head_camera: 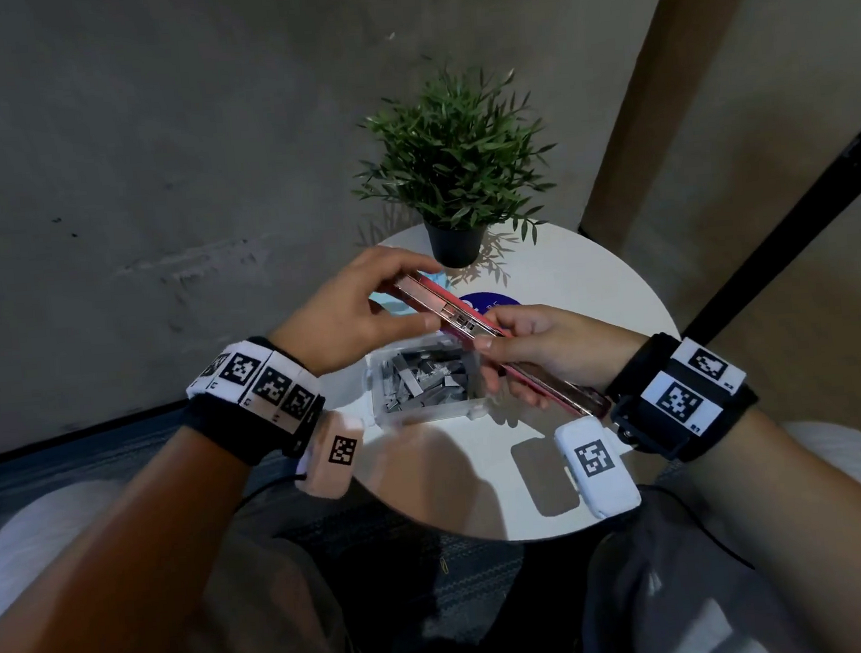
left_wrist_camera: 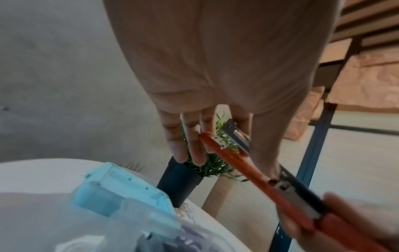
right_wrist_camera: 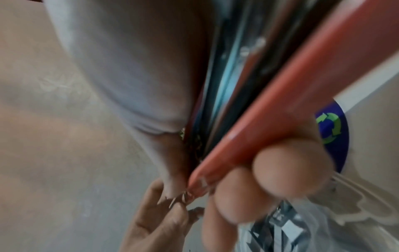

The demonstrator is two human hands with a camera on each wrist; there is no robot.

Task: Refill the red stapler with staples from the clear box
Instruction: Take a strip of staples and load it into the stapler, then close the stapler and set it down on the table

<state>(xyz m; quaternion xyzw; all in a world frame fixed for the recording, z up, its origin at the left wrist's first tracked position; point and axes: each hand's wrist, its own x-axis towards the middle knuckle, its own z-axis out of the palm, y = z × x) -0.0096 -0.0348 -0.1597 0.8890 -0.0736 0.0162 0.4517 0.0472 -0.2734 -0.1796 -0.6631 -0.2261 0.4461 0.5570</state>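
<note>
The red stapler [head_camera: 469,325] is swung open into one long line and held above the clear box [head_camera: 425,378], which is full of silver staple strips. My left hand [head_camera: 428,295] pinches its far end between thumb and fingers. In the left wrist view the left hand [left_wrist_camera: 226,146] holds the red arm [left_wrist_camera: 237,163] beside the bare metal magazine [left_wrist_camera: 235,136]. My right hand [head_camera: 488,363] grips the near half. The right wrist view shows its fingers [right_wrist_camera: 280,170] curled round the red body [right_wrist_camera: 280,102], with the staples [right_wrist_camera: 280,230] below.
The box stands on a small round white table [head_camera: 485,528], its pale blue lid [left_wrist_camera: 121,196] behind it. A potted plant [head_camera: 457,169] stands at the far edge, and a blue round sticker [head_camera: 493,300] lies under the stapler. A grey wall is close behind.
</note>
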